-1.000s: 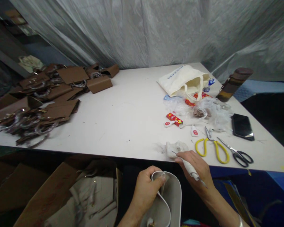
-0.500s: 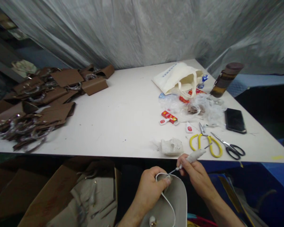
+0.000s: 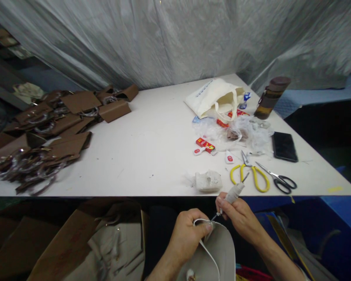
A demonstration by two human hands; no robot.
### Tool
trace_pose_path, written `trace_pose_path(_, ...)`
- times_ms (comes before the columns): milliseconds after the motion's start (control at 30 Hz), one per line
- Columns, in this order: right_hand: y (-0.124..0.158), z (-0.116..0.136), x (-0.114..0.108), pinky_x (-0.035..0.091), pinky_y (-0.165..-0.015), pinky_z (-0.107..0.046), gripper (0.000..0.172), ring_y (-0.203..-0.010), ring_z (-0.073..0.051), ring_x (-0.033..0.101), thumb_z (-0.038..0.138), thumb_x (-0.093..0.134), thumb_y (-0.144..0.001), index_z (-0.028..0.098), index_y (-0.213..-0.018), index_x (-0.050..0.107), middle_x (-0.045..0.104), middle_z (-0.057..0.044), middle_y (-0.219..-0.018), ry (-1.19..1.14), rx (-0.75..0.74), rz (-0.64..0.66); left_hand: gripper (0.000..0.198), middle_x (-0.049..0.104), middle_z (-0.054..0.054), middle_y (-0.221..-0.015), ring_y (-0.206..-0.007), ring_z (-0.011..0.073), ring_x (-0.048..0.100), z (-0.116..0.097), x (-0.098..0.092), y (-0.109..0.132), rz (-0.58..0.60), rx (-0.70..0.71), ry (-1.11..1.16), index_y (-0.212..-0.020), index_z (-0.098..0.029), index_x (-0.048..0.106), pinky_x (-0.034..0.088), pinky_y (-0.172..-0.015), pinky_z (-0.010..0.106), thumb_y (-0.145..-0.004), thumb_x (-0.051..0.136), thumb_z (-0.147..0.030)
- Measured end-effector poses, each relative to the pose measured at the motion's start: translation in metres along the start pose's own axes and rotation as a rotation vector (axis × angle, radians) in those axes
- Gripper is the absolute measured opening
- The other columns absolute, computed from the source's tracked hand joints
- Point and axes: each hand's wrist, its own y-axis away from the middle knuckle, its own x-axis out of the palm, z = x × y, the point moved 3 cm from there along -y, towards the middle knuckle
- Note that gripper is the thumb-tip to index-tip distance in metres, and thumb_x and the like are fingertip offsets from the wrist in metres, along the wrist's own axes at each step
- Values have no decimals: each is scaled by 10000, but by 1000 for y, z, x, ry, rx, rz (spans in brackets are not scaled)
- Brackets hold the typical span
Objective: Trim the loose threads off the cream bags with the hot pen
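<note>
Two hands are working below the counter (image 3: 152,156) edge: left hand (image 3: 187,233) is pinching the grey bag (image 3: 222,253) rim, likely steadying it; right hand (image 3: 240,218) is clasping a taped tool (image 3: 234,192), tip touching just beside that grip.
</note>
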Motion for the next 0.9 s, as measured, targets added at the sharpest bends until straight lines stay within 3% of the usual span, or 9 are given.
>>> trace_pose_path(133, 14, -4, 3, 401, -619, -275, 512, -633, -154, 539, 567, 486, -1054, 186, -738, 619, 559, 1, -645, 8, -35, -70, 136, 622, 21, -614, -623, 170, 516, 7, -1, -2, -4, 4, 70, -650, -145, 713, 385, -618, 291, -649, 723, -281)
trace_pose_path(400, 33, -29, 16, 469, -557, -244, 461, -581, -157, 574, 544, 537, -1035, 191, -769, 668, 620, -11, -609, -231, 36, -328, 123, 585, 3, -567, -584, 150, 469, 15, -4, -6, -37, -49, 95, -638, -148, 701, 340, -585, 284, -623, 724, -268)
trace_pose_path(567, 18, -18, 4, 519, -630, -266, 342, -656, -175, 634, 478, 536, -1055, 210, -906, 688, 683, -19, -717, -17, -96, -496, 165, 600, 5, -608, -629, 159, 489, 20, -13, -7, -86, -63, 140, -698, -142, 719, 358, -622, 282, -643, 742, -295)
trace_pose_path(700, 1, -4, 0, 528, -802, -315, 203, -836, -204, 680, 363, 568, -1056, 228, -970, 694, 725, -39, -884, 270, -324, -447, 221, 659, 35, -697, -694, 181, 533, 23, -23, -3, -113, -57, 149, -782, -132, 749, 398, -673, 288, -682, 754, -329)
trace_pose_path(900, -15, 6, 6, 488, -763, -321, 164, -813, -206, 656, 303, 554, -1074, 211, -1001, 669, 709, -42, -871, 590, -527, -330, 239, 622, 14, -665, -665, 163, 512, 27, -32, 4, -207, -47, 303, -735, -145, 706, 387, -648, 272, -661, 800, -351)
